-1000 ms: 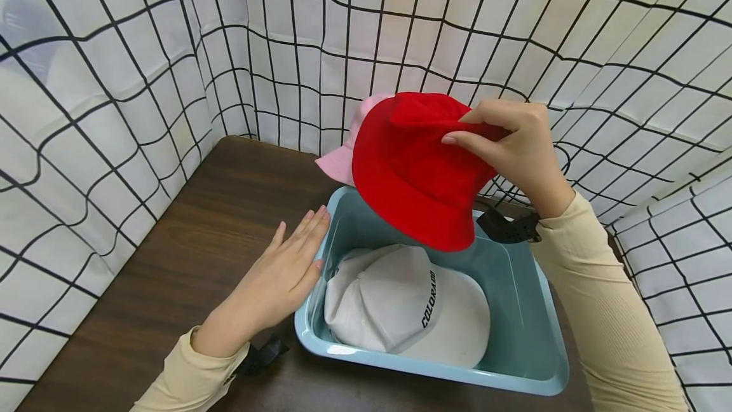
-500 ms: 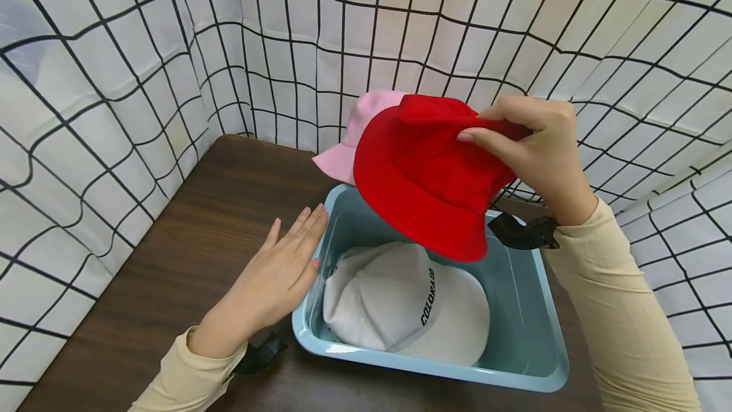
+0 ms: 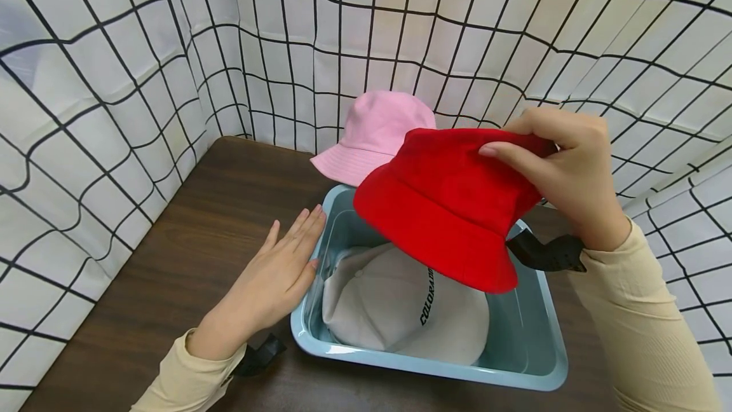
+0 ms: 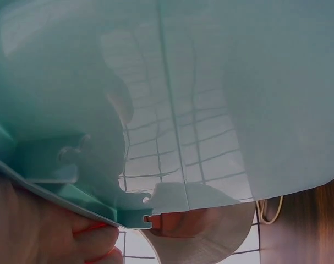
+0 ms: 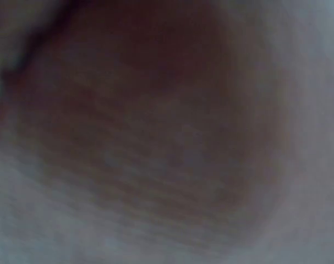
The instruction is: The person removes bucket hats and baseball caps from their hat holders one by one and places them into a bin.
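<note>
Red bucket hat (image 3: 446, 208), one: hangs above the 12 o'clock side of a blue tub (image 3: 429, 365), crown pinched by the right hand (image 3: 572, 170) at 2 o'clock. Left hand (image 3: 274, 278), fingers extended, rests against the tub's 9 o'clock rim. Pale cap (image 3: 377, 310), black-lettered, one, lies inside; pink bucket hat (image 3: 386, 123), one, beyond the 11 o'clock rim.

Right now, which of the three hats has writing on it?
The white cap lying in the blue tub: black letters run across it. The red hat held above it and the pink hat beyond the tub show none.
</note>
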Available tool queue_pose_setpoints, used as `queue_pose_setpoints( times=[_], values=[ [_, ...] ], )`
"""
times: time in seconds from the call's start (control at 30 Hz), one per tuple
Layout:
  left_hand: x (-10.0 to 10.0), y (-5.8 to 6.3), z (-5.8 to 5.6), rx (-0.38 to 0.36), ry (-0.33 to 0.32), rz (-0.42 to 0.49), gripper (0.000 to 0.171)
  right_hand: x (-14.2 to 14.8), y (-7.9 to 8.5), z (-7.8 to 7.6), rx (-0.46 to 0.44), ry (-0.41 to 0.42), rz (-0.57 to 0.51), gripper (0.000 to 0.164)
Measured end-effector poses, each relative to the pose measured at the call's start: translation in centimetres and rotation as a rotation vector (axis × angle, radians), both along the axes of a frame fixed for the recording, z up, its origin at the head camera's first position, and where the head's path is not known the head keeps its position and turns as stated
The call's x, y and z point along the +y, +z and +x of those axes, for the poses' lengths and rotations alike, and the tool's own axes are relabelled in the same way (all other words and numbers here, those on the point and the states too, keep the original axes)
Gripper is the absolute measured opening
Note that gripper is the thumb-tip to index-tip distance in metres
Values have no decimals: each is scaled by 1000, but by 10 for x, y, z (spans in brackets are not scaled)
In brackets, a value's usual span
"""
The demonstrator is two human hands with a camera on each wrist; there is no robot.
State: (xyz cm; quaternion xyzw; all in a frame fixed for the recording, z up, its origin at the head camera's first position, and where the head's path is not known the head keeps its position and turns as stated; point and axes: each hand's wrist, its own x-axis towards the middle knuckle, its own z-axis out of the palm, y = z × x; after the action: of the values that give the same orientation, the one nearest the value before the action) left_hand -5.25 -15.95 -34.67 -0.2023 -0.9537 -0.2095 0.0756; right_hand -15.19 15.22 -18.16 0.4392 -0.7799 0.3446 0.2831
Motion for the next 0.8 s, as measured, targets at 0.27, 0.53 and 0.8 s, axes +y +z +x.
queue_pose_setpoints(
  times=[0.27, 0.53, 0.8],
  values=[
    [0, -1, 0, -3, -4, 3, 61, 8, -5, 10, -42, 32, 3, 17],
    [0, -1, 0, -4, -8, -3, 61, 13, -13, 17, -56, 70, -28, 36],
    [0, -1, 0, 1, -12, -3, 61, 13, -19, 23, -77, 128, -18, 37]
  ],
)
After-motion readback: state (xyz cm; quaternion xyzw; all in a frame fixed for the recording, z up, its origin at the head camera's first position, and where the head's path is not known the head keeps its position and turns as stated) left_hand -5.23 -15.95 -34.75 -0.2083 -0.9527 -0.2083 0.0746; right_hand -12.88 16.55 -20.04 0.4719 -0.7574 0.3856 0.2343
